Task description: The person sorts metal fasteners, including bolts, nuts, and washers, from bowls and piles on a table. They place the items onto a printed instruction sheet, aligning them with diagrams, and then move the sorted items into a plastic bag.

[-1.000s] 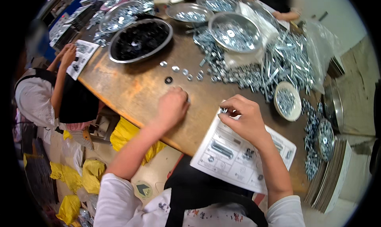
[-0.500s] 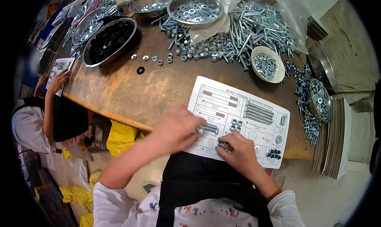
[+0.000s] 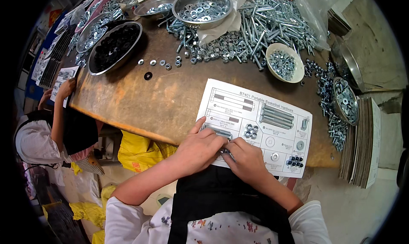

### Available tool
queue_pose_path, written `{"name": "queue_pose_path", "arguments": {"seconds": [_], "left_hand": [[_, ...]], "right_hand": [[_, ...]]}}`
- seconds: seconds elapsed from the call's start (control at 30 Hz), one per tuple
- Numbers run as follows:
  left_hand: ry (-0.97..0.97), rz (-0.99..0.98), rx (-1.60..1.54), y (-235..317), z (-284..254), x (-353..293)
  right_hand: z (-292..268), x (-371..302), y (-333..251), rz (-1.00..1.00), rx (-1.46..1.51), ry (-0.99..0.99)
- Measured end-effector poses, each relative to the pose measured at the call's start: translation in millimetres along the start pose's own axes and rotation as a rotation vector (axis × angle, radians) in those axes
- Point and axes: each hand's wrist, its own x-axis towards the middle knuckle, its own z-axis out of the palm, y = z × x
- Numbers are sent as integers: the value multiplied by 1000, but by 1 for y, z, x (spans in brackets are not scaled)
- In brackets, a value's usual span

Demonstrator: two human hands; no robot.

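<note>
A white printed card [image 3: 238, 88] with outlined boxes lies at the table's front edge, partly beneath both hands. My left hand [image 3: 200, 148] bends over the card's lower left, its thumb side by some short bolts [image 3: 218, 131]. Against it, my right hand [image 3: 246, 158] has its thumb and fingers closed together. A bit of shiny metal shows between the two hands; its kind is hidden. Also on the card are long bolts [image 3: 277, 116], several hex nuts [image 3: 251, 132], a washer [image 3: 275, 157], a large flat washer [image 3: 300, 145], small bolts [image 3: 304, 124] and dark-topped nuts [image 3: 295, 161].
Heaped bolts [image 3: 277, 20] and nuts [image 3: 226, 48] cover the back. Around them stand a washer bowl [image 3: 202, 9], a cream bowl [image 3: 285, 65] and a bowl of black washers [image 3: 115, 48]. Stacked cards [image 3: 360, 146] stand at right; another person [image 3: 40, 135] works at left.
My left hand has come down and right, meeting my right hand over the card's lower left. My right hand has shifted slightly left, uncovering the washer on the card.
</note>
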Motion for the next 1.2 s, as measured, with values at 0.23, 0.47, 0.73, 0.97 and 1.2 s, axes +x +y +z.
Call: {"name": "queue_pose_path", "arguments": {"seconds": [0.23, 0.47, 0.73, 0.97, 1.2], "left_hand": [[10, -18, -20, 1, 2, -6], [-30, -72, -70, 5, -9, -3], [351, -689, -546, -10, -4, -71], [295, -951, -901, -2, 13, -75], [307, -986, -897, -5, 8, -82]], "right_hand": [[4, -4, 0, 23, 63, 52], [-18, -6, 13, -4, 123, 174], [-150, -55, 173, 537, -213, 487], [-155, -51, 200, 610, -58, 353], [-158, -33, 195, 652, -291, 246]]}}
